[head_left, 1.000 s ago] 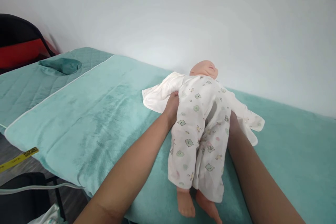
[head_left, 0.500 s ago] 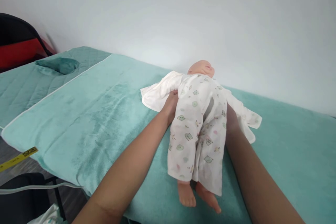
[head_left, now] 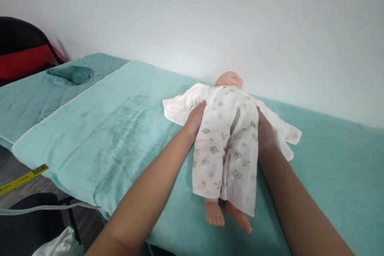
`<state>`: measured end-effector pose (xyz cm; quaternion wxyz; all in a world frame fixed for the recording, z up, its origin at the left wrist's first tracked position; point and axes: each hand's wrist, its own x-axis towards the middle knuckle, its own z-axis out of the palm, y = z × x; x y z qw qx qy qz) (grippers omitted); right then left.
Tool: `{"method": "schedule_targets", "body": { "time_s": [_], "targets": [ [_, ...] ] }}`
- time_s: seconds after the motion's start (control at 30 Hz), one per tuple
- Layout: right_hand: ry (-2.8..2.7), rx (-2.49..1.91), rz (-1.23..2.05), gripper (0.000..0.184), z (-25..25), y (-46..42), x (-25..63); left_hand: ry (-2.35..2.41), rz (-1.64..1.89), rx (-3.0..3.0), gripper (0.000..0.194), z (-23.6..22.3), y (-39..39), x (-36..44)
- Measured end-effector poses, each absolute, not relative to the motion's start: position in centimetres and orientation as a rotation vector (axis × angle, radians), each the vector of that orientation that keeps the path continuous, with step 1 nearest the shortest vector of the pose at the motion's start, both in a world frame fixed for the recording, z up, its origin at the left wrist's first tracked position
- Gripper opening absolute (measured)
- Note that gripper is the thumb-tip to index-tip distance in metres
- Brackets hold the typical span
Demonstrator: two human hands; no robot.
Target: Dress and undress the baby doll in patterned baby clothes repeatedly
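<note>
A baby doll (head_left: 229,79) lies face up on a green padded bed cover, its head by the wall and its feet toward me. It wears white printed trousers (head_left: 214,128); a white top (head_left: 183,106) lies spread out on both sides of it. My left hand (head_left: 197,117) grips the doll's side at the waist, thumb along the trousers and fingers hidden beneath. On the other side my right hand (head_left: 264,128) holds the doll at the hip, its fingers mostly out of sight behind the cloth. Bare feet (head_left: 214,213) stick out of the trouser legs.
The green cover (head_left: 120,136) runs along the white wall (head_left: 150,16). A face hole (head_left: 70,75) is at the bed's left end. A black and red chair (head_left: 27,56), yellow tape (head_left: 24,179), a pale cable (head_left: 45,209) and a dark seat with a white bundle (head_left: 61,244) are at left.
Both hands have shifted slightly on the doll's sides, and more of each shows. The doll's feet appear a little higher in view; the camera has moved slightly.
</note>
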<state>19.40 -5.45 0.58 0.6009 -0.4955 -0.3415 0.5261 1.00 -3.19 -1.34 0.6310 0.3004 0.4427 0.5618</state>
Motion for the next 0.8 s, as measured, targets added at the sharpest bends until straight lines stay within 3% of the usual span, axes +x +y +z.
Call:
{"method": "schedule_targets", "body": {
  "time_s": [0.27, 0.8],
  "targets": [
    [-0.807, -0.960, 1.406, 0.042, -1.0, -5.7, 20.0, 1.010, 1.202, 0.907, 0.057, -1.7, -3.5, 0.5],
    [-0.894, -0.997, 1.335, 0.048, -1.7, -5.0, 20.4, 0.835, 1.165, 1.001, 0.062, -1.2, -3.3, 0.7]
  ]
}}
